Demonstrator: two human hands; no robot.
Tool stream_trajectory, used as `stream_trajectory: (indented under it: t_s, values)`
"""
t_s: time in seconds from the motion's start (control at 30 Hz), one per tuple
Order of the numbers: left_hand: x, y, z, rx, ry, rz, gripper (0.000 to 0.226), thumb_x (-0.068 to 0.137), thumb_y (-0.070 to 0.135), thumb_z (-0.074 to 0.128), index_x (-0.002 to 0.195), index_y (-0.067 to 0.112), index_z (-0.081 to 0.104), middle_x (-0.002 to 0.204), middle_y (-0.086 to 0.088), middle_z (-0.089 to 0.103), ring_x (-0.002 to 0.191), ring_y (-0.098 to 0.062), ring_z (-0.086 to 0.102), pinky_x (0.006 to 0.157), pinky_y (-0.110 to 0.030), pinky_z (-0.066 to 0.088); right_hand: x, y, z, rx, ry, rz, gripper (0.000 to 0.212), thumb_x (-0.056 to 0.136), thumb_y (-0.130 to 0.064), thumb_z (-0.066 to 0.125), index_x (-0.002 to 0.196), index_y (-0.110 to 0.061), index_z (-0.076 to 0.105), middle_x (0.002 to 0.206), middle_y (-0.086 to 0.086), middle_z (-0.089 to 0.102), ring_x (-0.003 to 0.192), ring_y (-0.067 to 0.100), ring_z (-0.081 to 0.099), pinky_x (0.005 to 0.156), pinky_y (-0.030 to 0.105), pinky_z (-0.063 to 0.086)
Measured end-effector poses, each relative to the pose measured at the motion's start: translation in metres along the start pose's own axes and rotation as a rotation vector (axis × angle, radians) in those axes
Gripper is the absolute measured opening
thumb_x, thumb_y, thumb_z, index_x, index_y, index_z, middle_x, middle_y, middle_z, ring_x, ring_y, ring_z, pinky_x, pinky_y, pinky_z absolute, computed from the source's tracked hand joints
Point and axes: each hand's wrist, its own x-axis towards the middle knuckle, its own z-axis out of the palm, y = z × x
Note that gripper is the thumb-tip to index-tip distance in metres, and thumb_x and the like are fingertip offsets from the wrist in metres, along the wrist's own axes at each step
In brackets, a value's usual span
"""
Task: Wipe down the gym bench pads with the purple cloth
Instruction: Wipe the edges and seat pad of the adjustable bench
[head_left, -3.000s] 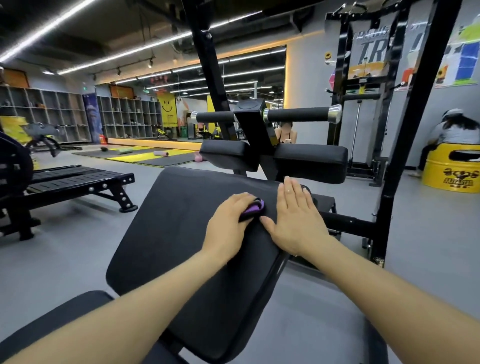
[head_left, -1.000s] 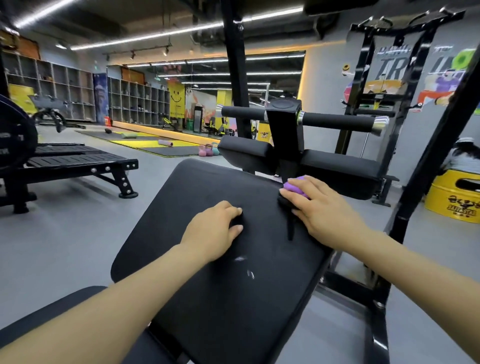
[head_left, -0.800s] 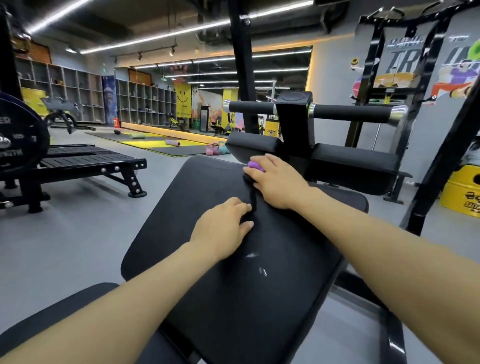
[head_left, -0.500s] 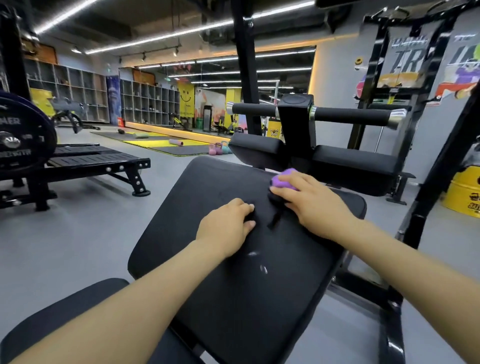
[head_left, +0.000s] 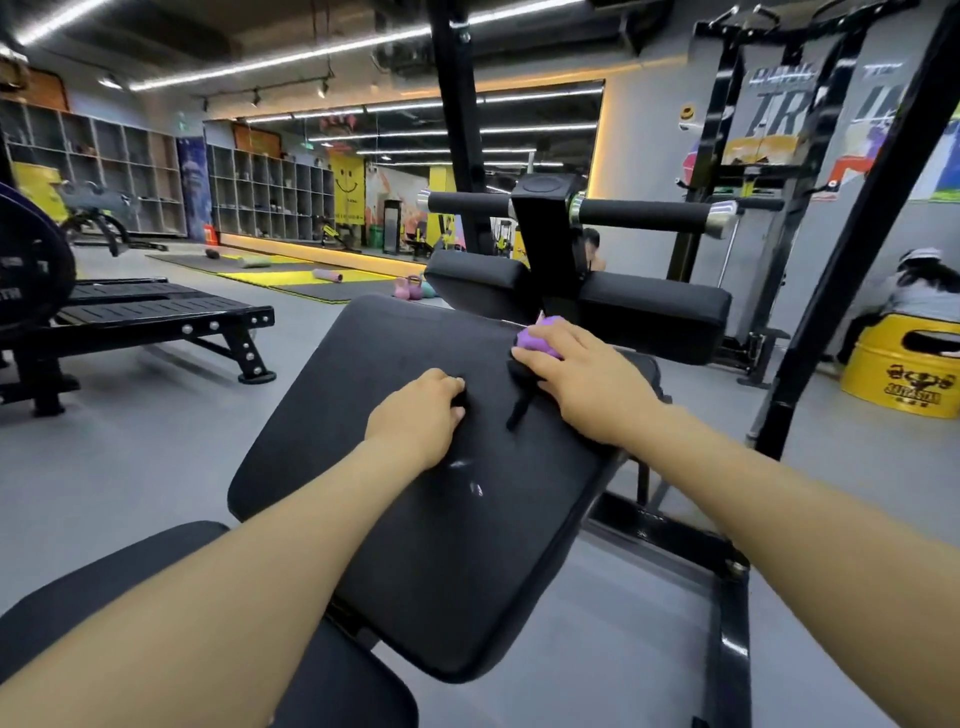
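while cloth (head_left: 537, 340) meets pad (head_left: 363, 415) — rollers (head_left: 644, 212) beyond

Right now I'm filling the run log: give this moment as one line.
right hand: presses cloth on back pad | left hand: rests on pad | phase: wiping
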Motion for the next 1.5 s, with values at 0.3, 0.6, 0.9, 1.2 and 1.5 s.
stream_trajectory:
  t_s: [0.3,0.6,0.9,1.2,1.5]
  values:
    - [-0.005,0.006,0.004,0.000,0.001,-0.018,0.036,0.099,0.021,0.037,0.134,0.016,0.043,0.140,0.002,0.039,0.118,-0.028,0.049,0.089,-0.043,0.047,-0.060,-0.009,-0.011,0.038,0.072,0.324,0.046,0.082,-0.005,0.036,0.119,-0.006,0.063,0.127,0.018,0.056,0.117,0.044,0.051,0.093,0.051,0.048]
    - [-0.008,0.008,0.002,0.021,-0.010,-0.022,0.039,0.100,0.024,0.034,0.140,0.020,0.037,0.145,0.007,0.034,0.122,-0.026,0.046,0.087,-0.039,0.046,-0.068,-0.010,-0.034,0.134,-0.029,0.254,0.056,0.090,0.002,0.041,0.141,-0.021,0.041,0.152,0.002,0.027,0.141,0.025,0.021,0.109,0.040,0.035]
    - [-0.050,-0.008,0.001,0.052,-0.023,0.024,0.047,0.098,0.033,0.040,0.143,0.024,0.033,0.147,0.009,0.032,0.126,-0.022,0.044,0.097,-0.036,0.042,-0.095,-0.077,-0.019,0.117,0.039,0.105,0.061,0.061,0.004,0.073,0.119,-0.011,0.064,0.122,0.012,0.062,0.114,0.034,0.059,0.090,0.043,0.050]
    - [-0.081,-0.038,0.010,0.022,-0.027,0.041,0.053,0.095,0.042,0.043,0.145,0.026,0.029,0.149,0.010,0.030,0.130,-0.017,0.039,0.104,-0.031,0.036,-0.034,-0.065,0.002,0.055,-0.092,0.286,0.052,0.089,-0.026,0.061,0.136,-0.008,0.046,0.147,0.028,0.029,0.139,0.040,0.024,0.113,0.050,0.020]
    - [-0.081,-0.038,0.012,0.043,-0.047,0.024,0.052,0.098,0.041,0.038,0.146,0.028,0.026,0.153,0.013,0.023,0.133,-0.015,0.037,0.112,-0.032,0.026,-0.073,-0.069,-0.007,0.145,0.031,0.129,0.038,0.075,-0.020,0.070,0.112,-0.012,0.067,0.115,0.023,0.059,0.104,0.039,0.058,0.088,0.044,0.050]
